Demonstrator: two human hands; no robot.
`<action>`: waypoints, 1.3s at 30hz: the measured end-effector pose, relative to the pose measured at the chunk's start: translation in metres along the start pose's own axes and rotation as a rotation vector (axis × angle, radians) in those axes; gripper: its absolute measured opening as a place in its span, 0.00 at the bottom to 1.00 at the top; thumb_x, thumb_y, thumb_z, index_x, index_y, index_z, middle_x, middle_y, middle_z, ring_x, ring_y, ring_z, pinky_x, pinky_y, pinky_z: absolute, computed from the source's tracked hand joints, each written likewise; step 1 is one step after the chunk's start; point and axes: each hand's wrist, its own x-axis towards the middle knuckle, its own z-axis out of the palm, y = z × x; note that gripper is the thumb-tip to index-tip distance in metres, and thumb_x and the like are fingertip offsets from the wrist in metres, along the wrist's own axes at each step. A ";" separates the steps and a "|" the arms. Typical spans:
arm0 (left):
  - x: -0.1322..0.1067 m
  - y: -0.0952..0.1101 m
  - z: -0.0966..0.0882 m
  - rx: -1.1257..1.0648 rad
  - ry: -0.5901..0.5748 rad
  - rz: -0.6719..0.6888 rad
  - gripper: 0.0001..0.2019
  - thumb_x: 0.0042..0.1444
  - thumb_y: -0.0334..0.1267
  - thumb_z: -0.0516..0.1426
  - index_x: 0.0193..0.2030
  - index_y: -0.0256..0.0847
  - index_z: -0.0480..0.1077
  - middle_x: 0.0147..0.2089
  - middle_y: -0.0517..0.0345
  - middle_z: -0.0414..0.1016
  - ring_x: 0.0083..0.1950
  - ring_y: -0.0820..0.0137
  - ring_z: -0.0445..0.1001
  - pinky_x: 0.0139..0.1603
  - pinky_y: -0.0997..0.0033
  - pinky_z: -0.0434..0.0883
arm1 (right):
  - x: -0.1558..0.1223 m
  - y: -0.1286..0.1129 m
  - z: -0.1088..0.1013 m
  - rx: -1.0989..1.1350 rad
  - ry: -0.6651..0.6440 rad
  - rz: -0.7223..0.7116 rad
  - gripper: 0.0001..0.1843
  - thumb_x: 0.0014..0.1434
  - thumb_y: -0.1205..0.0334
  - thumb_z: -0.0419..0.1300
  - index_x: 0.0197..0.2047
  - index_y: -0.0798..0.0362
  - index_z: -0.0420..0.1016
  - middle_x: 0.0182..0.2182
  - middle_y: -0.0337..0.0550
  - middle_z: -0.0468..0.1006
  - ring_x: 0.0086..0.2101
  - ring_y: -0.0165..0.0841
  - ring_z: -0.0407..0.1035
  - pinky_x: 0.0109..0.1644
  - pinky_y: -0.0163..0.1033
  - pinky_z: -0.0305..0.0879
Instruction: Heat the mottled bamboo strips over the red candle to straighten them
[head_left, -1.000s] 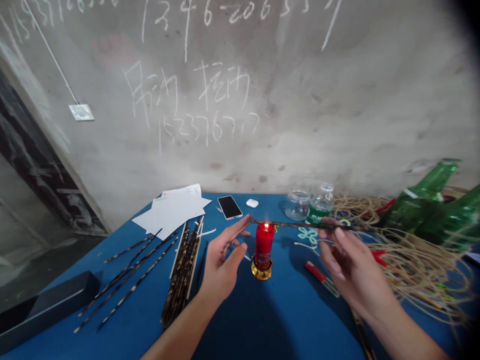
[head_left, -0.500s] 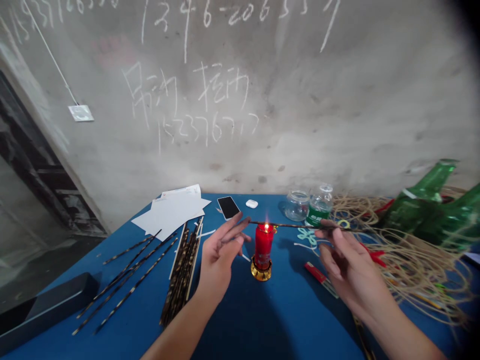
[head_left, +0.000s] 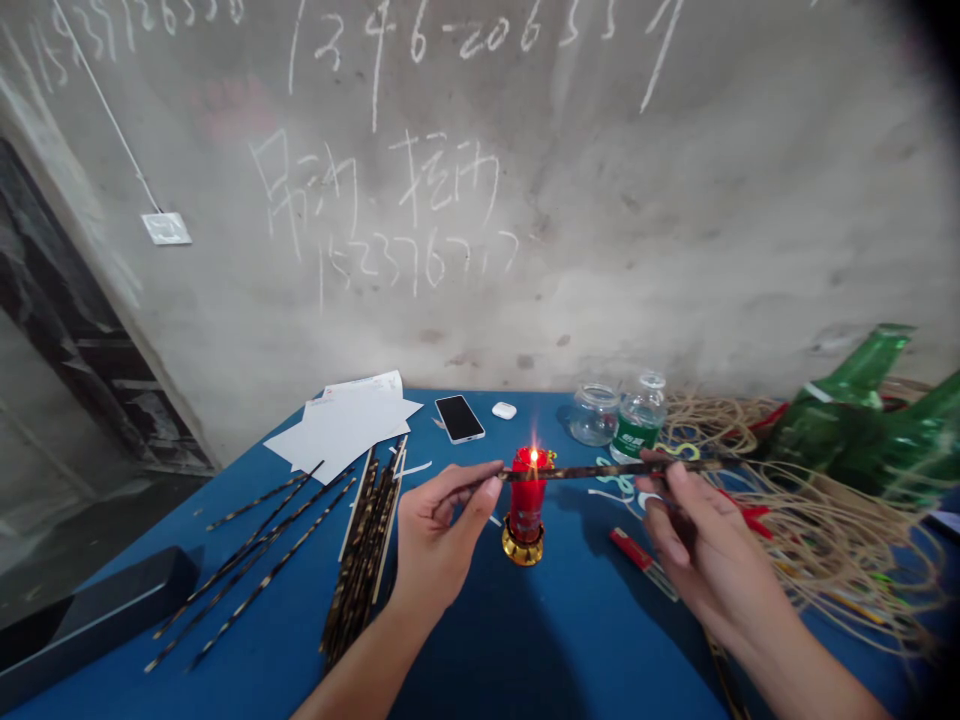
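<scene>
A thin, dark-scorched stick (head_left: 581,472) runs level between my hands, in front of a lit red candle (head_left: 529,505) with a gold base. My left hand (head_left: 442,530) pinches its left end between thumb and fingers. Closed on the stick further right is my right hand (head_left: 697,520), with the far end poking out past the fingers. The flame (head_left: 534,455) burns just above and behind the stick. Left of my left hand lies a bundle of mottled dark sticks (head_left: 364,560), and several similar sticks (head_left: 262,545) are spread out beyond it.
White papers (head_left: 352,425), a phone (head_left: 459,418) and a white case (head_left: 504,410) lie near the wall. A glass jar (head_left: 595,415) and a bottle (head_left: 637,420) stand at the back. Coiled cord (head_left: 840,540) and green bottles (head_left: 840,400) fill the right. A red lighter-like object (head_left: 630,548) lies near my right hand.
The stick has come down from the flame to just below and in front of it. My left fingers, looser and more spread before, now pinch its end.
</scene>
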 end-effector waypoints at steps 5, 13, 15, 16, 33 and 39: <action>-0.002 0.003 0.001 0.013 -0.009 -0.015 0.07 0.65 0.40 0.68 0.48 0.52 0.87 0.41 0.56 0.87 0.37 0.70 0.82 0.35 0.74 0.79 | -0.002 -0.001 0.000 -0.007 -0.018 0.028 0.23 0.54 0.40 0.77 0.41 0.51 0.88 0.14 0.36 0.72 0.14 0.20 0.51 0.17 0.27 0.53; -0.002 0.003 0.003 0.033 -0.020 -0.047 0.07 0.66 0.42 0.67 0.49 0.50 0.86 0.41 0.56 0.88 0.37 0.70 0.83 0.36 0.74 0.79 | -0.001 -0.001 0.000 0.007 0.005 0.010 0.23 0.53 0.40 0.78 0.42 0.50 0.87 0.25 0.41 0.82 0.14 0.19 0.52 0.16 0.28 0.53; -0.002 0.004 0.003 0.049 -0.016 -0.059 0.08 0.66 0.42 0.67 0.49 0.49 0.86 0.41 0.55 0.89 0.38 0.68 0.84 0.36 0.73 0.79 | 0.000 -0.001 0.000 0.014 0.013 -0.007 0.21 0.55 0.42 0.78 0.42 0.49 0.87 0.27 0.40 0.82 0.15 0.18 0.53 0.16 0.27 0.53; -0.002 0.004 0.003 0.057 -0.013 -0.065 0.08 0.66 0.43 0.67 0.49 0.48 0.86 0.42 0.54 0.89 0.39 0.67 0.85 0.37 0.71 0.80 | 0.001 -0.001 0.000 0.020 0.018 -0.018 0.19 0.56 0.43 0.77 0.41 0.49 0.87 0.29 0.40 0.83 0.15 0.17 0.54 0.16 0.26 0.53; 0.001 0.008 0.007 0.113 -0.035 -0.088 0.09 0.67 0.42 0.64 0.48 0.43 0.84 0.41 0.51 0.89 0.40 0.63 0.87 0.39 0.68 0.81 | 0.009 -0.010 -0.004 0.073 0.091 -0.051 0.16 0.55 0.50 0.76 0.41 0.50 0.83 0.26 0.33 0.76 0.16 0.21 0.59 0.13 0.27 0.52; 0.000 0.008 0.007 0.107 -0.031 -0.085 0.08 0.67 0.41 0.64 0.47 0.43 0.84 0.41 0.51 0.89 0.41 0.64 0.87 0.40 0.68 0.82 | 0.009 -0.011 -0.004 0.076 0.097 -0.054 0.15 0.53 0.51 0.76 0.40 0.49 0.83 0.26 0.35 0.78 0.15 0.22 0.59 0.13 0.29 0.49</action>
